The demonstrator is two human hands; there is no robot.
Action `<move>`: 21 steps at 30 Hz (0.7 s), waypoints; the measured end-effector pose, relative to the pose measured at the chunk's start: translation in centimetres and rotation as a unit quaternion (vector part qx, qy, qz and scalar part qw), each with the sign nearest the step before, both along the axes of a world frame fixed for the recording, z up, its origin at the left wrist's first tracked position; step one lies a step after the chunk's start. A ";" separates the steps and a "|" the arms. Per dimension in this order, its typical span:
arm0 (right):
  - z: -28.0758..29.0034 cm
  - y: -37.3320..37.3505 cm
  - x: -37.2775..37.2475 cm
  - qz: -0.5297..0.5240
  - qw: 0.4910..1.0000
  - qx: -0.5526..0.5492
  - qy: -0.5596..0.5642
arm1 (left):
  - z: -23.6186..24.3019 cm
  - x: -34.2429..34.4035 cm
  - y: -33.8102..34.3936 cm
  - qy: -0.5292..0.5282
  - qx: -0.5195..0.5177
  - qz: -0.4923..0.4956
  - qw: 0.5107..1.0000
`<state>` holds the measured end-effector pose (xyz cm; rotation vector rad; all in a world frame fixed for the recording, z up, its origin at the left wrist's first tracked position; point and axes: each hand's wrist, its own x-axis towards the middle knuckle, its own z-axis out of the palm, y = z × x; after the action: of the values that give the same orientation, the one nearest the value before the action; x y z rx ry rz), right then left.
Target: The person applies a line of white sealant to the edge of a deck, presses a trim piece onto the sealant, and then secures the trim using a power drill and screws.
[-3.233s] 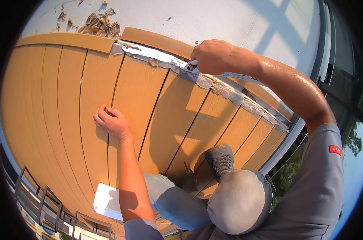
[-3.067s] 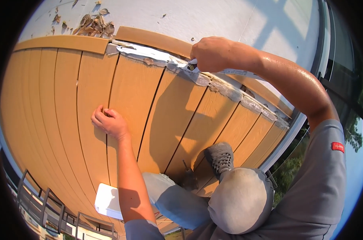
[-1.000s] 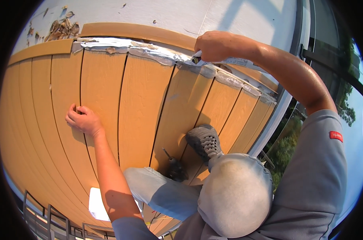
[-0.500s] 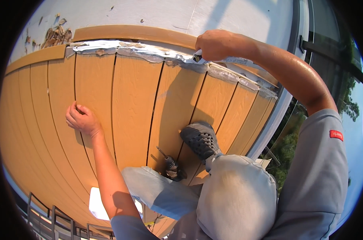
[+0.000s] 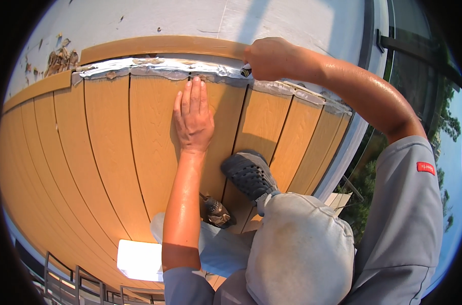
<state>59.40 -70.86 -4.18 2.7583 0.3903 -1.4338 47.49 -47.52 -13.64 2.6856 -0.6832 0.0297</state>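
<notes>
My left hand (image 5: pixel 194 116) lies on the tan deck boards (image 5: pixel 157 112) with its fingers stretched out. Its fingertips reach the grey, crusted end strip beside a band of white sealant (image 5: pixel 134 65). At the right end of that band, my right hand (image 5: pixel 275 60) is closed around a sealant tube (image 5: pixel 246 70). Only a small white, black and yellow piece of the tube shows below the fist; the rest is hidden. Behind the band runs a long tan edging strip (image 5: pixel 162 44), its right end close to my right hand.
A dark power drill (image 5: pixel 218 211) lies beside my knee, partly behind my left forearm. My grey clog (image 5: pixel 248 174) rests on the boards. A white box-like object (image 5: pixel 139 260) stands at lower left, near dark metal railings (image 5: pixel 60 272). Dry leaves (image 5: pixel 62 62) lie at upper left.
My left hand has moved right and forward from over the left boards, opening flat near the sealant. My right hand, with the tube, has shifted slightly left in the picture.
</notes>
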 end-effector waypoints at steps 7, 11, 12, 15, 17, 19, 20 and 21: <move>0.1 -1.8 -1.6 0.012 1.000 -0.003 -0.027 | 0.1 0.0 0.0 -0.006 -0.026 -0.010 1.000; 0.2 -3.3 -2.6 0.025 0.999 -0.042 0.010 | 0.4 0.3 -0.2 0.012 -0.003 -0.026 1.000; 0.1 -3.7 -3.0 0.021 0.999 -0.020 -0.018 | 0.3 0.3 0.1 0.016 0.009 -0.027 0.999; 0.3 -4.5 -3.8 0.012 0.999 -0.028 -0.016 | 0.1 0.2 0.0 0.021 0.011 -0.032 0.999; 0.2 -5.4 -4.5 0.006 0.999 -0.033 -0.017 | 0.0 0.2 -0.2 0.021 0.001 -0.034 0.999; 0.3 -6.4 -5.0 0.001 0.999 -0.038 -0.019 | 0.1 0.2 -0.5 0.026 -0.011 -0.032 0.999; 0.5 -6.6 -5.2 -0.006 0.999 -0.026 -0.019 | 0.1 0.3 -0.5 0.026 -0.011 -0.033 0.999; 0.6 -6.7 -5.3 -0.012 1.000 -0.013 -0.020 | 0.1 0.3 -0.4 0.021 -0.018 -0.031 0.999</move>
<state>54.09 -77.59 -3.58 2.7752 0.3367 -1.3744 47.79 -47.88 -13.52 2.6221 -0.7447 -0.0315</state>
